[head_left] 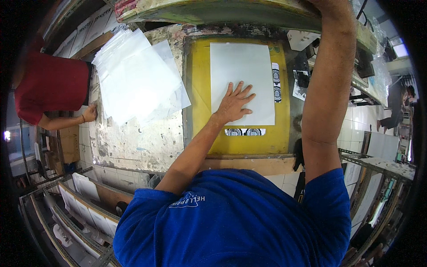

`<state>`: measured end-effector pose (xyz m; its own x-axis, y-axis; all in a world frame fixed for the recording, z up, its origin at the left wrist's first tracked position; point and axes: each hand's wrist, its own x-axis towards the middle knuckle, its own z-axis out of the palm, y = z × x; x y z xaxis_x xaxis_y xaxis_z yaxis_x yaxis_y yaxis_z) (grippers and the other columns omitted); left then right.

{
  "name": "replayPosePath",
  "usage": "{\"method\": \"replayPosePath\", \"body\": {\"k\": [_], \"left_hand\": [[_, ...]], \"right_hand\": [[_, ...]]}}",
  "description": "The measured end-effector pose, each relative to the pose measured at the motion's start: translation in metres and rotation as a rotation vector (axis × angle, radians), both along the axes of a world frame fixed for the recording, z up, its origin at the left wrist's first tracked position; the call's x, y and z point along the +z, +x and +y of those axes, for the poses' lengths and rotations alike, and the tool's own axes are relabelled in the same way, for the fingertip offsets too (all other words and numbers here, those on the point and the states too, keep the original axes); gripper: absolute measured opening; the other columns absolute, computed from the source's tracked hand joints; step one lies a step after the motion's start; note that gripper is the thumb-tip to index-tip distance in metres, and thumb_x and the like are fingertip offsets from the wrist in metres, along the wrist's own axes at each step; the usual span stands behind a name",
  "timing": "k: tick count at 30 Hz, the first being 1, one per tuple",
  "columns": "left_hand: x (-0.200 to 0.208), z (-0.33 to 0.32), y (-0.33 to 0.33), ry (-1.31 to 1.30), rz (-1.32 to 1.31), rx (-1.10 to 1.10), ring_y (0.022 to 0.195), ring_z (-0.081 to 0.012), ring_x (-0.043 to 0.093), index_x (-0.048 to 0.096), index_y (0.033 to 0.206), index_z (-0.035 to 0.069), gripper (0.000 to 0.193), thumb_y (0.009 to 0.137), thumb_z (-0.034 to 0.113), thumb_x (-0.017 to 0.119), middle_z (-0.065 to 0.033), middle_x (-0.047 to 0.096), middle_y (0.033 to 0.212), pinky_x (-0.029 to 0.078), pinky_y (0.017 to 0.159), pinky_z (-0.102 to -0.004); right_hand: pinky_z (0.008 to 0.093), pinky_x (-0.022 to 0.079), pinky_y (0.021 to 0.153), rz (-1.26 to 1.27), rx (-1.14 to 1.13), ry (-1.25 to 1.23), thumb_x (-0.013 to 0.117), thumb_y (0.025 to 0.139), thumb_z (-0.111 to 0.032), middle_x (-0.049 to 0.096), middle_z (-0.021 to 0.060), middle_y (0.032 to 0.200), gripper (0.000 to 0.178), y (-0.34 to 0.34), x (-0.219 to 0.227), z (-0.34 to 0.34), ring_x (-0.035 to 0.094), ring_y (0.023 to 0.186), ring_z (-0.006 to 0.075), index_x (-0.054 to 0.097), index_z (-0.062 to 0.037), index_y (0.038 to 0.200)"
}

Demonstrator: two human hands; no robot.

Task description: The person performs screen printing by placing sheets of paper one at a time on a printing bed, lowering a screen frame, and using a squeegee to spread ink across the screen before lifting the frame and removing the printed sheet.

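Note:
My left hand (235,105) lies flat with fingers spread on the lower half of a white sheet (242,62). The sheet rests on a yellow board (200,133). Printed strips with dark round emblems stick out from under it: one strip (245,132) along the near edge, another strip (276,82) along the right edge. My right arm stretches up to the top of the view, where only part of my right hand (330,3) shows, at the edge of a raised, paint-stained frame (222,14). Its fingers are cut off by the picture's edge.
Left of the board, a fanned stack of white sheets (138,80) lies on a paint-spattered table (133,142). A person in a red shirt (53,86) stands at the far left, one hand at the table's edge. Metal racks (75,213) flank me on both sides.

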<state>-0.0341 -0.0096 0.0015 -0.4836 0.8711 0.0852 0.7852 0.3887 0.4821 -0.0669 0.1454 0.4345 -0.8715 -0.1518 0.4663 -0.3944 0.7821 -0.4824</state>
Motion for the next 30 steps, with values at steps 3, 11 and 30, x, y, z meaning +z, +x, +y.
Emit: {"method": "replayPosePath", "body": {"k": [3,11,30], "left_hand": [[0.003,-0.001,0.006,0.017,-0.027,-0.008,0.156,-0.0347,0.017,0.053,0.148,0.019,0.071,0.087,0.048,0.072,-0.0083,0.033,0.165,0.004,0.126,-0.059],[0.004,-0.005,0.012,0.004,-0.006,-0.019,0.156,-0.035,0.017,0.05,0.151,0.02,0.073,0.088,0.051,0.069,-0.0086,0.031,0.166,0.004,0.126,-0.0595],[0.16,-0.136,0.055,1.299,-0.663,0.685,0.127,-0.0276,0.057,0.024,0.157,-0.007,0.125,0.061,0.019,0.099,-0.0177,0.056,0.141,0.044,0.111,-0.0412]], "right_hand": [[0.0328,0.054,0.091,0.023,0.0,0.039,0.071,0.084,-0.027,0.075,0.0219,0.11,0.045,-0.013,-0.006,0.01,0.071,0.096,0.0267,0.074,0.0023,0.118],[0.0333,0.054,0.09,0.111,-0.028,0.086,0.072,0.085,-0.027,0.076,0.0205,0.109,0.044,-0.034,-0.024,0.016,0.072,0.094,0.0266,0.074,0.0023,0.117],[0.043,0.045,0.065,0.19,-0.089,0.296,0.08,0.074,-0.021,0.055,0.0097,0.074,0.054,0.111,-0.157,-0.039,0.058,0.072,0.029,0.072,-0.0238,0.127]]}}
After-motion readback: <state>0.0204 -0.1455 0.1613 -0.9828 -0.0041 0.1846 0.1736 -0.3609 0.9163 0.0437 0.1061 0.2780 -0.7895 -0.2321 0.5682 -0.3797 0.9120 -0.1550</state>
